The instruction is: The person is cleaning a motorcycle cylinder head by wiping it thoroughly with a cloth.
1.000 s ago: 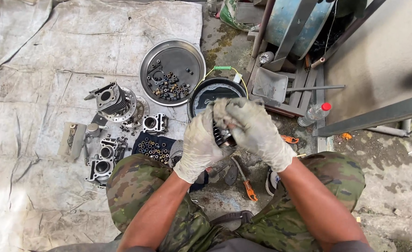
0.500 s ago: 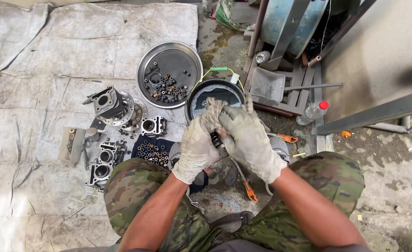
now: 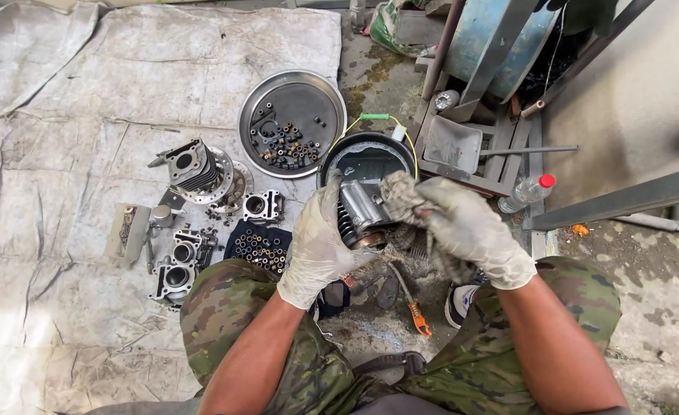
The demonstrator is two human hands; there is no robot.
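The left hand (image 3: 320, 242) grips a finned cylinder (image 3: 357, 211) while the right hand (image 3: 470, 230), closed on a rag (image 3: 401, 196), wipes it; other parts (image 3: 193, 169) lie uncleaned at left.

bare grey tarp (image 3: 70, 100) lies open far left, while scattered metal engine parts (image 3: 193, 215), round steel tray (image 3: 251, 123) and black basin (image 3: 332, 157) crowd the hands.

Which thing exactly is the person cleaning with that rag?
Look above the camouflage knees, in front of the black basin. There the gloved left hand holds a finned metal cylinder part while the right hand presses a rag on it. Unlike the similar parts on the tarp, it is held up.
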